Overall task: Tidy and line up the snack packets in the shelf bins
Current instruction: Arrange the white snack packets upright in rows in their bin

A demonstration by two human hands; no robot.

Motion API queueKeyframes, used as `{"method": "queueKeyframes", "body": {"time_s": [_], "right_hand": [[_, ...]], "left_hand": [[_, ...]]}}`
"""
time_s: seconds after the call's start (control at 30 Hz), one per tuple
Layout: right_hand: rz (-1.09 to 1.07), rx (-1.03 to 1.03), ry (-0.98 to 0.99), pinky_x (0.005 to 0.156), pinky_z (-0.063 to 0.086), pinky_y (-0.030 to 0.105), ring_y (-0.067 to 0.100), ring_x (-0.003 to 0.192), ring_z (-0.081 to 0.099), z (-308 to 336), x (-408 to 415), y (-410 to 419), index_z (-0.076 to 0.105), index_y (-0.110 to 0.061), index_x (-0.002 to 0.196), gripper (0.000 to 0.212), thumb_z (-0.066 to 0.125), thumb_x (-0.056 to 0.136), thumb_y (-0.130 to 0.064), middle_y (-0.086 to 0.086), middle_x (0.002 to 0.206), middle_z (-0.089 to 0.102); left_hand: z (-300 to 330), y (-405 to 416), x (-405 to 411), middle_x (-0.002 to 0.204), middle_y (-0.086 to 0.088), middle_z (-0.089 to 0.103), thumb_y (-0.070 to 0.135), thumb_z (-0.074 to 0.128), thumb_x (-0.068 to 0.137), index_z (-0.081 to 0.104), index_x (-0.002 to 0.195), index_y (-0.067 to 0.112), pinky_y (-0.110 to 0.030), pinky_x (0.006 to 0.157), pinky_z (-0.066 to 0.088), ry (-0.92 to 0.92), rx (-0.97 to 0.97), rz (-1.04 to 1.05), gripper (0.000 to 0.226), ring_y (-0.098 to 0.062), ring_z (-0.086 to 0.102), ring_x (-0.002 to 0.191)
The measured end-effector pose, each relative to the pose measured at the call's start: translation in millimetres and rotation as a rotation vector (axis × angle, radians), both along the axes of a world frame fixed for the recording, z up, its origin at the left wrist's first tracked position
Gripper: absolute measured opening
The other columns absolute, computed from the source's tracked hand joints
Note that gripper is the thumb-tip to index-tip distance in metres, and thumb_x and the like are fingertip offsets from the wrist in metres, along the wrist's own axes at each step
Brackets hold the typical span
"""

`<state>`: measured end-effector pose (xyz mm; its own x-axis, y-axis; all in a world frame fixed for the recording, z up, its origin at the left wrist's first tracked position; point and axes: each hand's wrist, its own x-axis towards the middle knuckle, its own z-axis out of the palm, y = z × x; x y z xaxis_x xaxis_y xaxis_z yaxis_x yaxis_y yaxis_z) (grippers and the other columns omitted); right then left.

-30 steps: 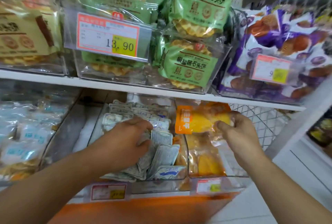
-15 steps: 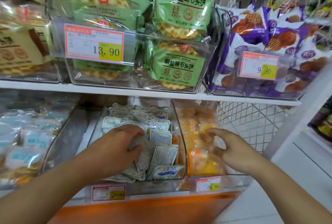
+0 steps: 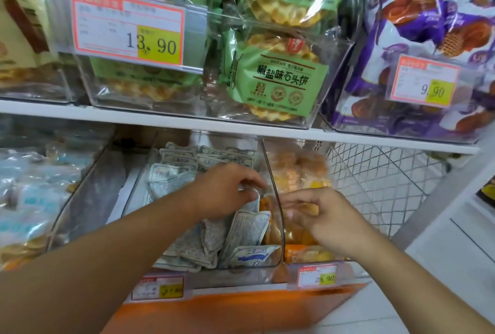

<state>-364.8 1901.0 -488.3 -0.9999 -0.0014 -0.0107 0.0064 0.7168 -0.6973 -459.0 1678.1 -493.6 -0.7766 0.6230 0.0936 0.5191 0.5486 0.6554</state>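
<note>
Small white snack packets [image 3: 245,229] fill the clear middle bin [image 3: 267,158] on the lower shelf, some standing, some slumped at the front. My left hand [image 3: 225,191] is inside this bin, its fingertips pinching the top of one white packet by the bin's right wall. Orange and yellow snack packets [image 3: 300,173] lie in the clear right bin [image 3: 308,260]. My right hand [image 3: 324,215] hovers over them with fingers loosely bent and blurred, holding nothing I can see.
Green waffle-biscuit packs [image 3: 276,81] and purple packs [image 3: 417,25] sit in bins on the upper shelf [image 3: 160,119]. A white wire mesh panel [image 3: 375,181] stands right of the orange bin. Blue-white packets [image 3: 29,199] fill the left bin. Price tags [image 3: 317,277] line the front.
My right hand laid the orange packet down in the right bin and now hovers nearer the divider. My left hand shifted right in the white packets and pinched one.
</note>
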Motion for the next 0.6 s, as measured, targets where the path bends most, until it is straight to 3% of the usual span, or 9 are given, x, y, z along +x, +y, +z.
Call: {"method": "queueKeyframes", "body": {"time_s": [0.07, 0.2, 0.3, 0.47, 0.53, 0.6], "right_hand": [[-0.043, -0.037, 0.02, 0.094, 0.052, 0.013, -0.013, 0.101, 0.067, -1, 0, 5, 0.081, -0.032, 0.109, 0.024, 0.074, 0.096, -0.014, -0.025, 0.102, 0.077], [-0.042, 0.007, 0.054, 0.083, 0.044, 0.0, -0.014, 0.099, 0.066, -6, 0, 14, 0.081, -0.036, 0.103, 0.024, 0.073, 0.097, -0.014, -0.029, 0.097, 0.075], [-0.038, 0.001, 0.064, 0.079, 0.043, 0.0, -0.012, 0.097, 0.066, -6, 1, 16, 0.08, -0.036, 0.099, 0.025, 0.072, 0.097, -0.013, -0.027, 0.095, 0.075], [-0.033, -0.111, 0.12, 0.089, 0.053, 0.018, -0.004, 0.1, 0.067, 7, 6, 4, 0.077, -0.037, 0.105, 0.016, 0.071, 0.098, -0.025, -0.022, 0.103, 0.074], [0.008, -0.207, 0.125, 0.089, 0.049, 0.012, -0.008, 0.107, 0.064, 17, 12, -11, 0.072, -0.037, 0.115, 0.02, 0.073, 0.095, -0.033, -0.023, 0.11, 0.073], [0.034, -0.113, 0.182, 0.085, 0.047, 0.008, -0.012, 0.105, 0.062, 24, 16, -28, 0.068, -0.041, 0.118, 0.027, 0.075, 0.092, -0.038, -0.027, 0.109, 0.071]], "left_hand": [[-6, 9, -9, 0.102, 0.021, 0.074, 0.022, 0.077, 0.09, 0.079, 0.104, 0.034, -0.01, 0.086, 0.048, -0.032, 0.004, -0.046, 0.018, 0.012, 0.064, 0.096], [-11, 14, -18, 0.091, 0.012, 0.077, 0.017, 0.083, 0.083, 0.078, 0.088, 0.023, -0.021, 0.088, 0.055, -0.104, 0.067, -0.123, 0.009, 0.002, 0.069, 0.091], [-9, 15, -17, 0.089, 0.011, 0.075, 0.015, 0.08, 0.086, 0.076, 0.085, 0.022, -0.027, 0.086, 0.056, -0.112, 0.065, -0.141, 0.008, 0.0, 0.069, 0.088], [4, 2, -6, 0.092, 0.008, 0.072, 0.014, 0.071, 0.094, 0.066, 0.087, 0.024, -0.04, 0.092, 0.054, 0.038, 0.245, -0.03, 0.013, -0.009, 0.069, 0.096], [14, -7, 5, 0.091, 0.009, 0.071, 0.022, 0.068, 0.097, 0.063, 0.092, 0.027, -0.04, 0.087, 0.055, 0.146, 0.309, 0.077, 0.009, -0.009, 0.069, 0.094], [24, -11, 24, 0.089, 0.011, 0.07, 0.024, 0.066, 0.097, 0.062, 0.095, 0.03, -0.04, 0.082, 0.055, 0.191, 0.383, 0.138, 0.008, -0.008, 0.068, 0.09]]}}
